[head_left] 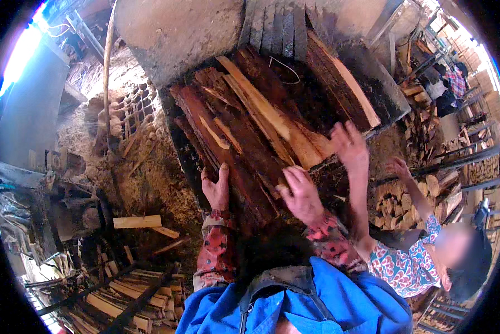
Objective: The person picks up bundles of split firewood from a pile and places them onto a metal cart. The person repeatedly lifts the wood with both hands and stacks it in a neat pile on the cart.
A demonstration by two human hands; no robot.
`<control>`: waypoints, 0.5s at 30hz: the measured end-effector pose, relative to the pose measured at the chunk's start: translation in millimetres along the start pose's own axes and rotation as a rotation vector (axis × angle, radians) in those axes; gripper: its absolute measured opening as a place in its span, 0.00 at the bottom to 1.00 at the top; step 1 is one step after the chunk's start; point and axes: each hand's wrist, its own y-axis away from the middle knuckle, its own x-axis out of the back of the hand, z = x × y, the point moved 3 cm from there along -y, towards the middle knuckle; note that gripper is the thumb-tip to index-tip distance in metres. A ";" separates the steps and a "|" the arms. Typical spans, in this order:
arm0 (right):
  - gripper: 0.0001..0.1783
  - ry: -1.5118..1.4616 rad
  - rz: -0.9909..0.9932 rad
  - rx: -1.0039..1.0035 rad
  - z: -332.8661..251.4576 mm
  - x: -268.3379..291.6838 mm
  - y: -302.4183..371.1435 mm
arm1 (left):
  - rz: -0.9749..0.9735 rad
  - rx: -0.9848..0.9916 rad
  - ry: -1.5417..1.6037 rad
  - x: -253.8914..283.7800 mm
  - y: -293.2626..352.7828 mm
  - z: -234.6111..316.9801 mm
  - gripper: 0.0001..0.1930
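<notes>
Long bark-covered wood slabs [233, 133] lie side by side on a dark, soot-stained bed in front of me. A paler split plank [277, 119] rests among them. My left hand [216, 189] is at the near left ends of the slabs, thumb up and apart from the fingers, touching the outer slab. Over the near ends farther right is my right hand [303, 197], fingers loosely bent and apart from the thumb, with nothing seen in it. A co-worker's hand [351, 147] reaches over the pale plank's right end, and their other hand [397, 167] is raised beside the bed.
At the right stands the co-worker in a patterned shirt [400, 267]. Behind them are stacked split logs [411, 203]. More wood strips [122, 295] fill a rack at lower left. A thin pole [108, 72] leans by the rough wall. Hanging dark strips [277, 30] border the bed's far end.
</notes>
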 end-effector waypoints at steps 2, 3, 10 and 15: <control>0.28 0.068 -0.073 -0.034 -14.4 -9.1 -4.7 | -0.003 -0.001 0.026 0.3 2.8 2.5 0.32; 0.28 0.061 -0.073 0.011 -15.6 -7.3 -4.7 | -0.008 0.002 0.060 -0.5 3.4 5.1 0.32; 0.26 -0.249 -0.068 -0.069 28.6 9.6 -12.1 | 0.021 -0.032 -0.023 -1.7 6.4 8.9 0.32; 0.25 0.063 0.108 -0.137 89.2 8.4 -81.7 | 0.075 -0.073 -0.129 14.8 -2.4 -11.3 0.31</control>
